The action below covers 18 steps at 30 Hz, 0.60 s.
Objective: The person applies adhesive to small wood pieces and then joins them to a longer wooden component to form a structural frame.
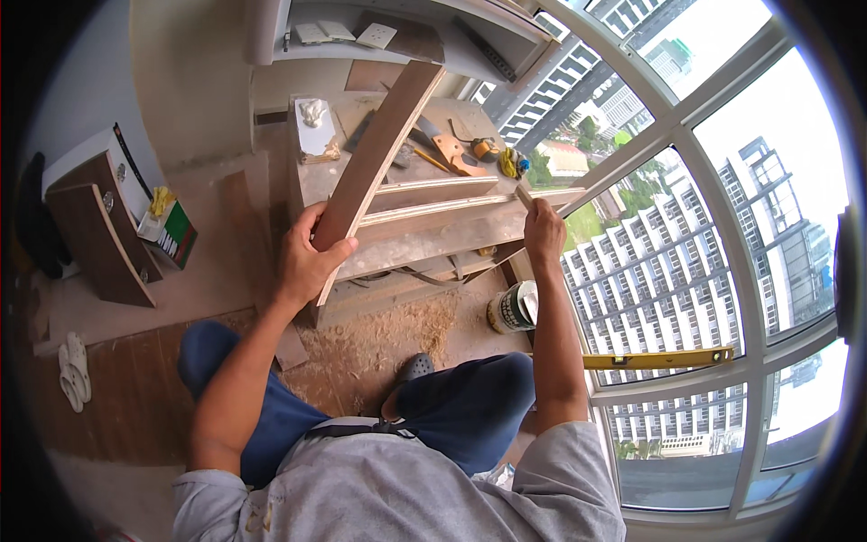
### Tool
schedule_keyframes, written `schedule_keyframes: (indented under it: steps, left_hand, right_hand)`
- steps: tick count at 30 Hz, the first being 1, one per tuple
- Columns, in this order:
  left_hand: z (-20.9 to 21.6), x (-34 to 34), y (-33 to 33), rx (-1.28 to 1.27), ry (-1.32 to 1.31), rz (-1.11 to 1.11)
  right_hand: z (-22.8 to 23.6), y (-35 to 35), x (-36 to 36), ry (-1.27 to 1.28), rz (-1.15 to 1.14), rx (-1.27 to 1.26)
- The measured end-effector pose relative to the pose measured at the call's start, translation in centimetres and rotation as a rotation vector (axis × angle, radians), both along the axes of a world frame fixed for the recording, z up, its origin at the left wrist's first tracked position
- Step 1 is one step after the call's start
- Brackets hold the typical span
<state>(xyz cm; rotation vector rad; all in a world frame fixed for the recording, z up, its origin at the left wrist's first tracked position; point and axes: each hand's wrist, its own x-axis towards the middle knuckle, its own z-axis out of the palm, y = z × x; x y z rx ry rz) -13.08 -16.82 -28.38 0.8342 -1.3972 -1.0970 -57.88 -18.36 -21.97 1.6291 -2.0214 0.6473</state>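
My left hand (307,257) grips the lower part of a long brown veneered board (384,140), thumb on its near edge. The board is tilted up and away, its far end above the workbench. My right hand (545,237) is closed round a small pale piece of wood (524,196) near the bench's right end. Two plywood strips (433,191) with pale layered edges lie along the front of the dusty workbench (397,250), between my hands. Behind them are a handsaw with an orange handle (456,155), a tape measure (485,149) and a yellow pencil (432,161).
Sawdust (388,339) covers the floor before the bench. A white tub (513,309) stands by the window, near a yellow spirit level (659,359). Drawer-like brown panels (99,244) and a green-and-white box (172,237) are at left. A grey cabinet (343,63) overhangs the bench.
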Motion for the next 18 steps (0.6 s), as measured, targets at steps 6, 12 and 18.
schedule_keyframes:
  steps: [6, 12, 18]
  left_hand:
    - [0.7, -0.2, 0.5, 0.023, 0.028, -0.011]
    - [0.8, 0.1, 0.7, 0.032, 0.027, -0.009]
    - [0.9, 0.1, 0.8, 0.031, 0.023, -0.019]
  right_hand:
    - [-0.1, 0.8, 0.7, -0.036, 0.114, 0.035]
    - [-0.2, 2.7, 5.3, -0.142, 0.285, 0.001]
    - [-0.5, 2.4, 5.3, -0.093, 0.149, -0.131]
